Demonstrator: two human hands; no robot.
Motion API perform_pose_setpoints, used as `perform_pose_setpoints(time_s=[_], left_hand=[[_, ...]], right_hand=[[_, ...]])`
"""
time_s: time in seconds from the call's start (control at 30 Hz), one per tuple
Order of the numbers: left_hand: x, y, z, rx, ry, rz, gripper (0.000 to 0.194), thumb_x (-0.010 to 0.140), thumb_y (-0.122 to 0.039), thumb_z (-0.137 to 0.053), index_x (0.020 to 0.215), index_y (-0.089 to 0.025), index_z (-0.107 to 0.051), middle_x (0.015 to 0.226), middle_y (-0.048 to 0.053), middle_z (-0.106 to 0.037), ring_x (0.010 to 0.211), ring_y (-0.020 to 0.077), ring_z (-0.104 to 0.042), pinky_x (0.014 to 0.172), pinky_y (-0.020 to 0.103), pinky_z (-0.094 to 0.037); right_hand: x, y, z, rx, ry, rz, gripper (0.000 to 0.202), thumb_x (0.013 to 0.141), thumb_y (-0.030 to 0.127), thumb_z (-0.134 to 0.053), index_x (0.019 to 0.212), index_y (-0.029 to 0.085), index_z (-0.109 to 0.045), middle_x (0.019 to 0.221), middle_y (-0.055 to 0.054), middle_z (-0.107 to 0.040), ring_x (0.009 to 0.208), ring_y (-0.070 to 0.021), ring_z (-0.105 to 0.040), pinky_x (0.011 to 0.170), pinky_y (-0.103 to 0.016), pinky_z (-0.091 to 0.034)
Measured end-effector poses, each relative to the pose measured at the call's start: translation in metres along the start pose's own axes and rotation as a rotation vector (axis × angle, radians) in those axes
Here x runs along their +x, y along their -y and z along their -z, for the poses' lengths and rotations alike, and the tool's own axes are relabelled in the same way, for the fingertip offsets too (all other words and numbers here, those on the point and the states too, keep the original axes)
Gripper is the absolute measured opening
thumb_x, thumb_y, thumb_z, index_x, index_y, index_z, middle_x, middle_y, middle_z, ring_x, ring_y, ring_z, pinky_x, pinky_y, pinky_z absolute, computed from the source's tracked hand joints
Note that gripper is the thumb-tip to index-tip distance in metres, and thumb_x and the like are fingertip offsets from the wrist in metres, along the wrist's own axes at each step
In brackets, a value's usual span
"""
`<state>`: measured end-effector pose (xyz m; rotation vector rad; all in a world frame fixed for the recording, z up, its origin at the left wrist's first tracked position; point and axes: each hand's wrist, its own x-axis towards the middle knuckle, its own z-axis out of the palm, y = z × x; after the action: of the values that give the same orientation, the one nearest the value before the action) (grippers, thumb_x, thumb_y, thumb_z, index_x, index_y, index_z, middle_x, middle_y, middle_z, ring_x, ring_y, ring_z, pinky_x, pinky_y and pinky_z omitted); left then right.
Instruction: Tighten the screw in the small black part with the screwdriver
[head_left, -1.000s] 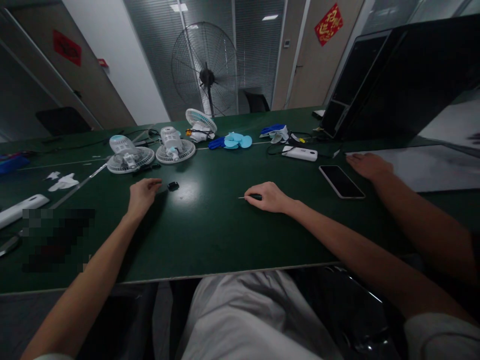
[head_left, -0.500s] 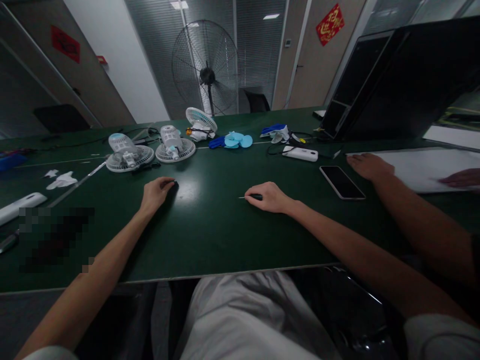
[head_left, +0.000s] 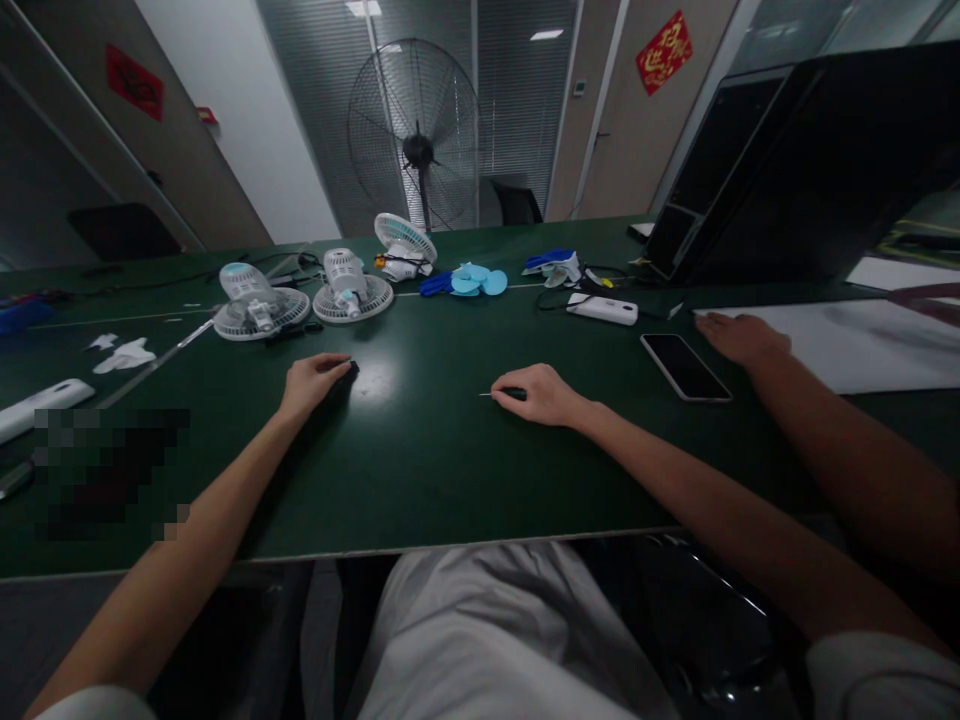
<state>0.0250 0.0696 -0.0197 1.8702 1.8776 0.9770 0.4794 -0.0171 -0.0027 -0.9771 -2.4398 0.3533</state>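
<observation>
My left hand (head_left: 311, 385) rests on the green table (head_left: 420, 450), its fingers pinched on a small black object (head_left: 353, 370) that I cannot make out further. To the right, my right hand (head_left: 541, 395) is closed around a small screwdriver with a black handle (head_left: 514, 393); its thin metal shaft points left. The two hands are well apart. Beyond my left hand lie two white fans (head_left: 352, 298) (head_left: 261, 312), face down. Light blue fan blades (head_left: 480, 280) lie farther back, between the hands.
Another small fan (head_left: 405, 245), blue and white gloves (head_left: 553, 266), a white power bank (head_left: 604, 308) and a phone (head_left: 685, 366) lie around. At the right, another person's hand (head_left: 742, 337) rests by white paper (head_left: 885, 345) near a black monitor (head_left: 810, 170).
The fingers of my left hand have shifted slightly, and more of the black object shows. My right hand keeps its hold. The other person's far hand has left the paper's middle.
</observation>
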Motion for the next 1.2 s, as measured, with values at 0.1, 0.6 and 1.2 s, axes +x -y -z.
perform_pose_setpoints(time_s=[0.1,0.6,1.2], left_hand=[[0.001,0.003,-0.001,-0.033,0.025,0.013,0.057,0.077,-0.058,-0.074,0.118,-0.019,-0.081,0.103,0.011,-0.08,0.095,0.0297,-0.073,0.082,0.034,-0.055],[0.001,0.0,0.002,0.033,0.073,-0.037,0.06,0.079,-0.06,-0.07,0.122,-0.02,-0.079,0.103,0.011,-0.079,0.091,0.0274,-0.071,0.079,0.033,-0.053],[-0.008,-0.009,0.001,0.211,0.041,-0.263,0.052,0.089,-0.054,-0.059,0.123,-0.019,-0.078,0.108,0.011,-0.074,0.085,0.0248,-0.065,0.083,0.035,-0.051]], right_hand=[[0.0,-0.001,0.0,-0.007,0.012,-0.003,0.024,0.103,0.035,-0.059,0.111,0.021,-0.077,0.104,-0.004,-0.08,0.088,-0.0196,-0.074,0.08,-0.033,-0.054],[-0.001,-0.002,-0.001,0.002,0.003,0.013,0.024,0.104,0.035,-0.058,0.113,0.021,-0.076,0.103,-0.004,-0.08,0.089,-0.0194,-0.074,0.083,-0.034,-0.054],[0.0,-0.003,-0.002,-0.019,0.002,0.002,0.023,0.103,0.034,-0.059,0.112,0.023,-0.077,0.105,-0.003,-0.08,0.09,-0.0201,-0.075,0.083,-0.033,-0.054]])
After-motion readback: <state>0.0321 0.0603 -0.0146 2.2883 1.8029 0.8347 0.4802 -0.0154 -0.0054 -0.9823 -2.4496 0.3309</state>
